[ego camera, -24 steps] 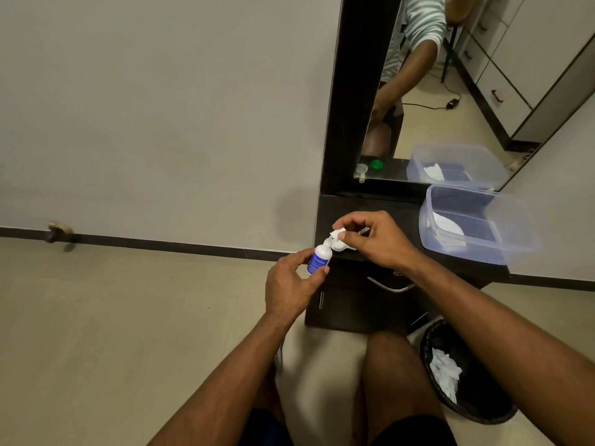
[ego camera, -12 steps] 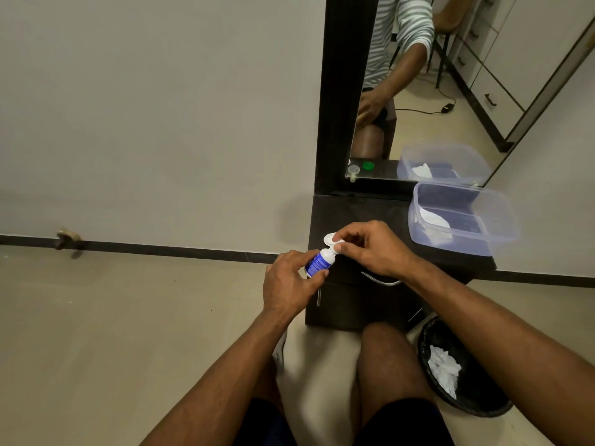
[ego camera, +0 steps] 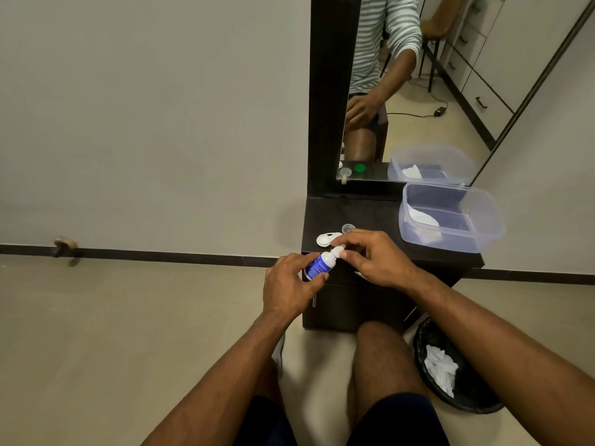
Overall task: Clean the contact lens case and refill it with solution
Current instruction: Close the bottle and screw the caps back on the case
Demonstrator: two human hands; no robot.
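Note:
My left hand [ego camera: 288,284] grips a small white solution bottle with a blue label [ego camera: 320,263], tilted with its top toward the right. My right hand [ego camera: 375,259] pinches the bottle's white cap [ego camera: 338,251] at the top. The white contact lens case [ego camera: 327,238] lies on the dark dresser top [ego camera: 370,214], just beyond the bottle. A small clear round lid [ego camera: 348,227] sits beside it. In the mirror a green cap [ego camera: 359,168] shows in reflection; my right hand hides the real one.
A clear plastic tub [ego camera: 450,217] with white tissue inside stands on the dresser's right side. A black waste bin [ego camera: 450,368] holding crumpled tissue sits on the floor at the right. The mirror [ego camera: 418,91] rises behind the dresser. My bare knee [ego camera: 380,342] is below the drawers.
The lens case, earlier held at the bottle's tip by my right hand, now lies on the dresser. My right hand has shifted onto the bottle's cap. The view has tilted and moved closer.

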